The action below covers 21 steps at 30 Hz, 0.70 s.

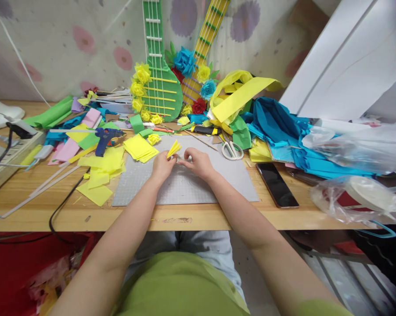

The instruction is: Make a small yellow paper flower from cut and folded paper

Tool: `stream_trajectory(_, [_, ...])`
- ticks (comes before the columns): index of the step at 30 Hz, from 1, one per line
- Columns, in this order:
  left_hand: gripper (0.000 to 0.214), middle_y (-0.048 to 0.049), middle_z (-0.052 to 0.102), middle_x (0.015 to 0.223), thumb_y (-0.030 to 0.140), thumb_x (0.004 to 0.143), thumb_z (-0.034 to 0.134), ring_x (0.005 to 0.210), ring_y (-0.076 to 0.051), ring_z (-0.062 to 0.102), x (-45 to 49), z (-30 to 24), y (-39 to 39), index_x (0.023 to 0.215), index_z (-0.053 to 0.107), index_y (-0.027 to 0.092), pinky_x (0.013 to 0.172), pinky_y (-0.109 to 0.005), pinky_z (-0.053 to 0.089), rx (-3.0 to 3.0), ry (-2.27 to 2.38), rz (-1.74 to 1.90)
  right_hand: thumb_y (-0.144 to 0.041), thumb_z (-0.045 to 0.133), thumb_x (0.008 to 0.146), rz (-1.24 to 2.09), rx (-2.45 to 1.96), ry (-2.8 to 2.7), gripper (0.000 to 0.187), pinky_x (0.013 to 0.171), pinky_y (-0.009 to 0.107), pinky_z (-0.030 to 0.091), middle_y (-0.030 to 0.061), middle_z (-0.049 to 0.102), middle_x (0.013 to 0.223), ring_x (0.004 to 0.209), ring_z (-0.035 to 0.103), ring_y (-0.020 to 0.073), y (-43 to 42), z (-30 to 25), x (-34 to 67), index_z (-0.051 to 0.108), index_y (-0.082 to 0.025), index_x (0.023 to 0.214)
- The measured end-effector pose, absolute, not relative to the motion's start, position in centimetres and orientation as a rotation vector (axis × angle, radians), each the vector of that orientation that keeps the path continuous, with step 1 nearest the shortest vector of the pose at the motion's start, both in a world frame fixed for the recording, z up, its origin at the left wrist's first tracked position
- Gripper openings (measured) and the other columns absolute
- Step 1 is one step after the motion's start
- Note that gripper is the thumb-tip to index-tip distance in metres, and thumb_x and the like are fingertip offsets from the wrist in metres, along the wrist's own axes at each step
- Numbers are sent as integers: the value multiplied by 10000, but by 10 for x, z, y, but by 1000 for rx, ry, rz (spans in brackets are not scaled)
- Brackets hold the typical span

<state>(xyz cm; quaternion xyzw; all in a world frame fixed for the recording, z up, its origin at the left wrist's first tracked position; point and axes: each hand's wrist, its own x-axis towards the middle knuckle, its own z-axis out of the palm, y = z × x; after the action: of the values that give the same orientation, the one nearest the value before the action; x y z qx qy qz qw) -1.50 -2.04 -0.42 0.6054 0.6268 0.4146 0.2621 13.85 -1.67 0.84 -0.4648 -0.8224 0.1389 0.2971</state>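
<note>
Over the grey cutting mat [185,191], my left hand [163,167] is closed on a small folded piece of yellow paper [174,149], whose pleated end sticks up past the fingers. Close beside it, my right hand [200,164] has thumb and index finger drawn together near the left fingertips. Something thin and pale seems to lie between the two hands, too small to name. A stack of yellow paper squares [140,148] lies left of my hands, with a small yellow paper flower [153,139] at its upper right.
A blue glue gun [104,138] rests among loose yellow sheets on the left. White-handled scissors [232,151] and a phone [277,184] lie to the right. Behind stand a green paper-covered instrument [165,94] and a yellow one. Blue crepe paper [277,120] and a plastic-wrapped cup [359,197] fill the right.
</note>
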Motion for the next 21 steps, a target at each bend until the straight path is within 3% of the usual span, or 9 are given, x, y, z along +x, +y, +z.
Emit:
stream_trajectory(8, [61, 8, 489, 563, 212, 655, 560, 586, -124, 445, -12, 3, -24, 676, 597, 168, 588, -218, 321, 1676, 1740, 1107, -504, 498, 782, 340, -1299, -2179, 304, 584, 238, 259, 4, 590, 757, 633, 458, 116, -18, 10, 137, 497, -205, 733])
stream_trajectory(14, [121, 34, 465, 533, 256, 651, 549, 515, -96, 397, -15, -1, -19, 698, 589, 151, 532, -213, 303, 1478, 1653, 1141, -551, 519, 748, 287, -1450, -2126, 349, 568, 254, 219, 19, 586, 731, 642, 456, 137, -15, 11, 140, 504, -204, 723])
stream_trajectory(21, [135, 27, 538, 588, 223, 604, 572, 558, -94, 445, -14, 0, -19, 707, 588, 138, 550, -205, 326, 1345, 1514, 1171, -495, 564, 747, 214, -1370, -2161, 321, 692, 302, 251, 30, 574, 636, 729, 445, 188, -11, 9, 143, 604, -218, 904])
